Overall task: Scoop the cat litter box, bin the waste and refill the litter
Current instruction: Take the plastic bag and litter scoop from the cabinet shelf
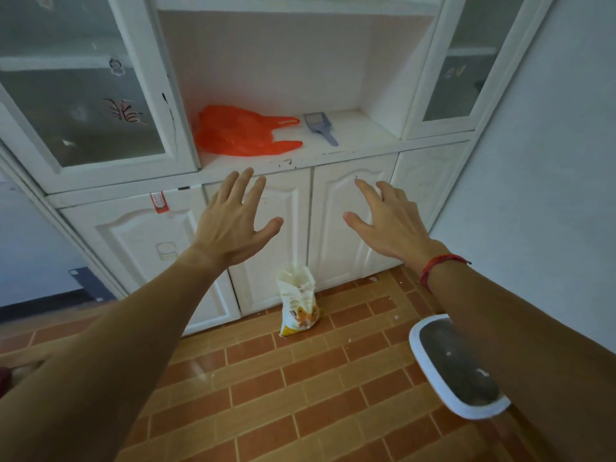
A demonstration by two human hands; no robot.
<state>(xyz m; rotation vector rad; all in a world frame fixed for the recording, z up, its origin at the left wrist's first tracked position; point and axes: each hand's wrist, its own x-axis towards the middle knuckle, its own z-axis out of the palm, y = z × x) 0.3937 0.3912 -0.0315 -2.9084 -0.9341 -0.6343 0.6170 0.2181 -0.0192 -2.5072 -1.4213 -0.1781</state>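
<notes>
I am holding both arms out toward the white cabinet (353,215), my left hand (230,225) and my right hand (391,223) both spread with straight fingers and holding nothing. The blue litter scoop (319,126) is lying on the cabinet's open shelf, just beside an orange plastic bag (238,131). The litter bag (298,303) is standing on the tiled floor (300,395) against the cabinet doors. The white-rimmed litter box (458,368) is sitting on the floor under my right forearm.
</notes>
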